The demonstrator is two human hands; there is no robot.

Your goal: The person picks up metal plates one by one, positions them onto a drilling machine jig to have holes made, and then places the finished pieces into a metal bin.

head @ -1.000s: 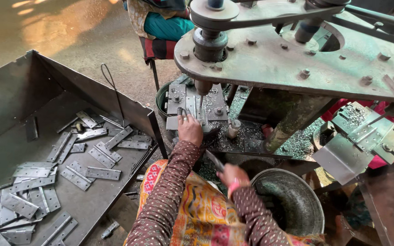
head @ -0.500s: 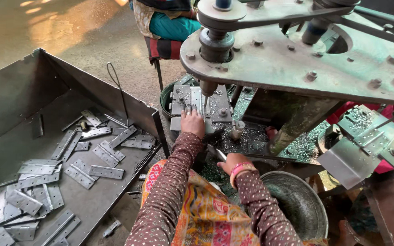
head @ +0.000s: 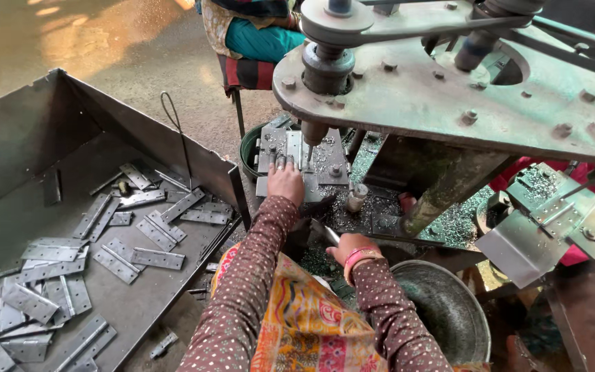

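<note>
In the head view, the left hand reaches forward at the centre of the frame, arm stretched out, palm down, fingers pressed flat on a metal plate lying on the drill jig. The drill bit hangs just to the right of those fingers, under the big grey machine arm that fills the upper right.

The right hand sits lower, nearer the body, wrist bent, fingers curled around one flat metal strip that pokes up and to the left. A pink bangle rings its wrist.

One round metal bowl stands at the lower right, just beside the right forearm. One large steel tray fills the left side, holding several dozen loose hinge plates, too many and too overlapped to count exactly. Metal shavings litter the machine bed to the right of the hands.
</note>
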